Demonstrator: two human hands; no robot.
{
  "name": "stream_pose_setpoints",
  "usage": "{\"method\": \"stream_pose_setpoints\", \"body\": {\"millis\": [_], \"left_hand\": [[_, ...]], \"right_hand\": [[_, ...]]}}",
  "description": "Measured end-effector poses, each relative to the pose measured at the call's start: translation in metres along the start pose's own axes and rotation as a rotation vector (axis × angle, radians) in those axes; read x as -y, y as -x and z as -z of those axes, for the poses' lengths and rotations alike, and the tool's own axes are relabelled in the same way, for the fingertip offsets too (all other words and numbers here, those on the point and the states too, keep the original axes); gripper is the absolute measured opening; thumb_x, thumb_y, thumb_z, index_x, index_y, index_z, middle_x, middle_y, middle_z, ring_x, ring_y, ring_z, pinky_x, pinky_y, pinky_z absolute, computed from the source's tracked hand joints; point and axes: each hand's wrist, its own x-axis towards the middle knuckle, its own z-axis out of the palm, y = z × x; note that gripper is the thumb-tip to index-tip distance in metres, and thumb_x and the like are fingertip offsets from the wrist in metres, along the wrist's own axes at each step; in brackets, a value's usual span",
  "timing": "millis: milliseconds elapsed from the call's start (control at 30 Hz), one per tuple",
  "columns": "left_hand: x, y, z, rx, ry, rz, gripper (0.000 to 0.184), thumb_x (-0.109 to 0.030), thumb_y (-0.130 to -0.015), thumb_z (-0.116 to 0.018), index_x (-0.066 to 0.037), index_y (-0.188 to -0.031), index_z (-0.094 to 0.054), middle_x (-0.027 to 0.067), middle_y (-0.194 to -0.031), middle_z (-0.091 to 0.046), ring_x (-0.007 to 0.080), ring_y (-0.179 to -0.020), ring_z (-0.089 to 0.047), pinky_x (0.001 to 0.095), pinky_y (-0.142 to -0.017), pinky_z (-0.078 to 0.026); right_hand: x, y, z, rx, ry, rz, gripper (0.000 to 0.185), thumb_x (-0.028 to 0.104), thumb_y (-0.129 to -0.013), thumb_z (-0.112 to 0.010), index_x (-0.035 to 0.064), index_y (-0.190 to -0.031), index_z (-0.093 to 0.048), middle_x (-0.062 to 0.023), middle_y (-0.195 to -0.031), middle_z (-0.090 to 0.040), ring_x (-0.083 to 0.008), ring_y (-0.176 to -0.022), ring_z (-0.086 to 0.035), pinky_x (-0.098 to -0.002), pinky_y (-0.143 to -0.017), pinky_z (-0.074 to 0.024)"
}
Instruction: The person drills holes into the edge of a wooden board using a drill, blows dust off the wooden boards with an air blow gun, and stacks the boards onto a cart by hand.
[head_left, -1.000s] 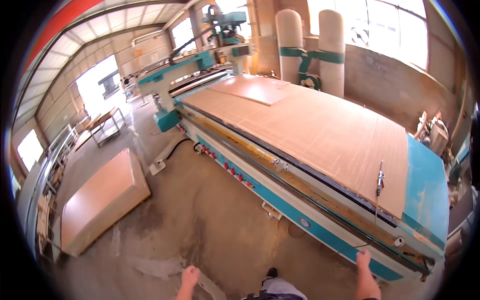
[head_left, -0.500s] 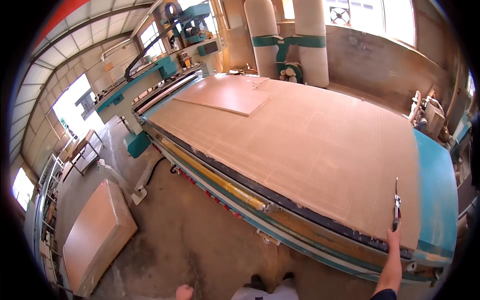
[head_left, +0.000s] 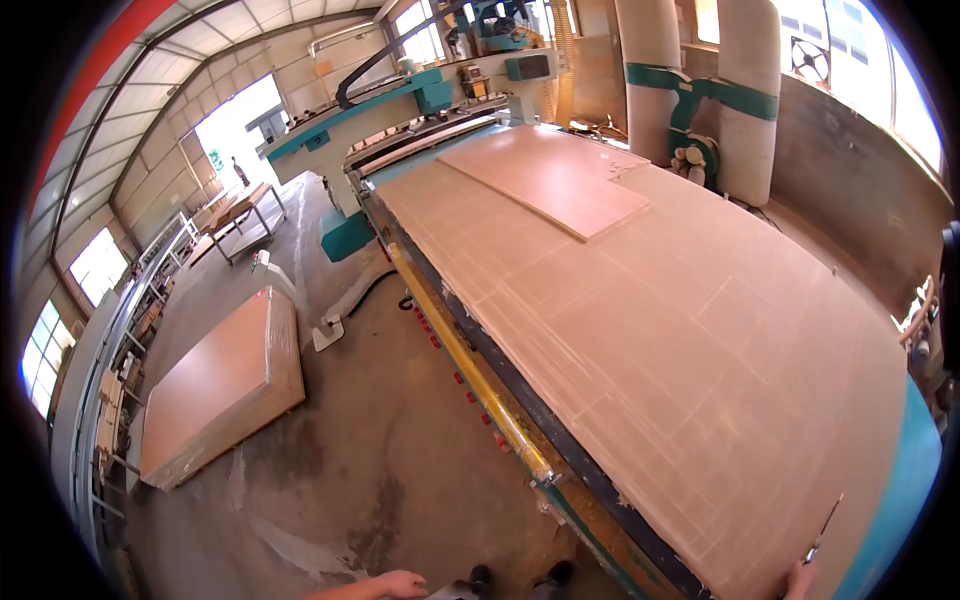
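Observation:
At the lower right, my right hand (head_left: 800, 578) is closed around a slim hand tool (head_left: 824, 530) with a long thin tip; its exact kind is too small to make out. The tool points up and away over a broad brown board (head_left: 700, 350) that covers the machine bed. My left hand (head_left: 403, 584) hangs low near my body, above the floor, with its fingers curled and nothing visible in them. Farther along the board lies a flat pinkish-brown panel (head_left: 545, 180) with a notched corner, away from both hands.
A machine gantry (head_left: 400, 110) spans the bed's far end. Along the bed's near side runs a yellow roller (head_left: 470, 365). On the floor at left sits a wrapped stack of boards (head_left: 225, 390). Tall dust-collector bags (head_left: 748, 100) stand behind the bed.
The view has turned left, so the bed appears farther right. My right hand, still gripping the tool, now sits lower in view. More of my left forearm shows.

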Motion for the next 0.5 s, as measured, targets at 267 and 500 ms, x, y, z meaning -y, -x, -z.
{"method": "stream_pose_setpoints", "body": {"millis": [267, 500], "left_hand": [[0.006, -0.015, 0.049, -0.14, 0.348, 0.188, 0.045, -0.047, -0.085, -0.058, -0.006, -0.103, -0.065, 0.0173, -0.097, -0.067, 0.0342, -0.093, -0.064, 0.0406, -0.081, -0.05], [0.116, -0.012, 0.055, -0.224, 0.466, 0.036, 0.034, -0.034, -0.083, -0.066, -0.004, -0.1, -0.067, 0.0085, -0.081, -0.068, 0.0166, -0.075, -0.063, 0.0317, -0.071, -0.051]], "right_hand": [[0.312, 0.127, 0.092, 0.192, -1.206, -0.146, 0.029, 0.037, -0.094, -0.051, 0.0091, -0.092, -0.059, -0.0042, -0.062, -0.053, -0.0174, -0.051, -0.056, -0.0325, -0.041, -0.0448], [0.665, 0.39, 0.133, 1.199, -1.162, 0.138, 0.044, 0.046, -0.098, -0.046, 0.0051, -0.084, -0.056, -0.0068, -0.064, -0.055, -0.0197, -0.049, -0.053, -0.0331, -0.042, -0.0413]]}}
